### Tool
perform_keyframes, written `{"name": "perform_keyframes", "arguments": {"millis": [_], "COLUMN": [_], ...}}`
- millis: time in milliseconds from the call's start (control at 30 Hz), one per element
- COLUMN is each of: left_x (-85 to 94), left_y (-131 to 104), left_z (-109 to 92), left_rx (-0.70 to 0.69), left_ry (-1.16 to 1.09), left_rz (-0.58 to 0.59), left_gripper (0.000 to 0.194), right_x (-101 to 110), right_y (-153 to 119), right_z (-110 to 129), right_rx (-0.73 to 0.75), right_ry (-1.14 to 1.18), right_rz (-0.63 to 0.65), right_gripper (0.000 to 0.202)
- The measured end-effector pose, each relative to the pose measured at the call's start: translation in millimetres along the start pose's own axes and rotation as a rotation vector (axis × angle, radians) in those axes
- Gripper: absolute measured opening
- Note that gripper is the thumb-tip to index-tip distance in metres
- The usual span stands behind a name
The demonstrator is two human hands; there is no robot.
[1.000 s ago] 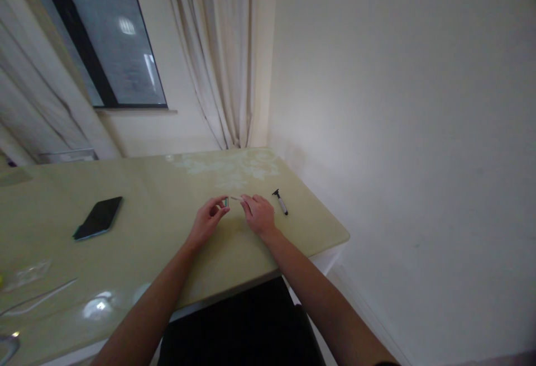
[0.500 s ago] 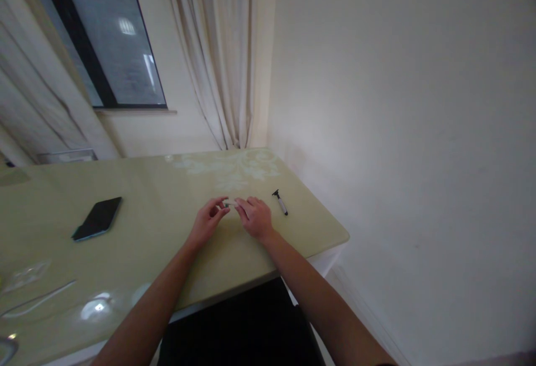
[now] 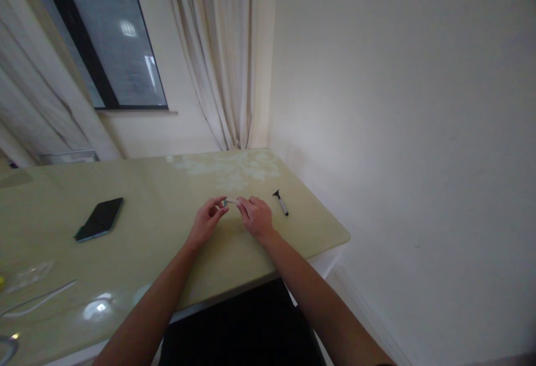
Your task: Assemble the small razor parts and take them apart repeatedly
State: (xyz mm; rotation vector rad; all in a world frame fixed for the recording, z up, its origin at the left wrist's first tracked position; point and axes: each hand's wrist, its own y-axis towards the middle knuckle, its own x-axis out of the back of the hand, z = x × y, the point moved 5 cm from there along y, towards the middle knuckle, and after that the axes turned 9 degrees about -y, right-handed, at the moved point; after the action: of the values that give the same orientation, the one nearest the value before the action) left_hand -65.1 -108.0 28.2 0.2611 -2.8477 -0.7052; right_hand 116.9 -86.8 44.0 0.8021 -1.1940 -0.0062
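My left hand [image 3: 206,220] pinches the left end of a small item, where a thin grey-green edge [image 3: 225,203] shows at the fingertips. My right hand [image 3: 257,218] has its fingers closed on the other end, a slim whitish piece [image 3: 233,200] that bridges the gap between both hands. The item is too small to name, and the fingers cover much of it. Just right of my right hand, a razor [image 3: 281,203] with a black head and a grey handle lies on the pale green table [image 3: 167,187].
A dark flat tablet-like object [image 3: 100,219] lies to the left. Clear plastic packaging [image 3: 31,275] and a thin white cord [image 3: 42,300] are at the near left. The wall [image 3: 397,131] borders the table on the right; a black seat [image 3: 238,327] sits below its front edge.
The hands are slightly farther apart, and more of the whitish piece shows between them. The grey-green edge at the left fingertips is now more upright. The razor has stayed put.
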Motion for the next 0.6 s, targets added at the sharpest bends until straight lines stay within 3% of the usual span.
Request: {"name": "perform_keyframes", "arguments": {"millis": [67, 233, 433, 600], "left_x": [-0.1, -0.1, -0.6, -0.7], "left_y": [0.3, 0.1, 0.5, 0.2], "left_z": [1.2, 1.8, 0.3, 1.4], "left_rx": [0.001, -0.005, -0.003, -0.004], "left_ry": [-0.007, -0.012, -0.015, -0.018], "left_rz": [0.0, -0.005, -0.001, -0.004], "left_gripper": [0.043, 0.045, 0.042, 0.044], "right_x": [0.5, 0.6, -0.6, 1.1], "right_y": [0.1, -1.6, -0.2, -1.5], "right_z": [-3.2, 3.6, -4.1, 2.9], "right_rx": [-0.016, 0.108, -0.016, 0.104], "right_ry": [-0.004, 0.029, -0.011, 0.039], "right_rz": [-0.004, -0.01, 0.012, -0.02], "right_gripper": [0.037, 0.037, 0.037, 0.038]}}
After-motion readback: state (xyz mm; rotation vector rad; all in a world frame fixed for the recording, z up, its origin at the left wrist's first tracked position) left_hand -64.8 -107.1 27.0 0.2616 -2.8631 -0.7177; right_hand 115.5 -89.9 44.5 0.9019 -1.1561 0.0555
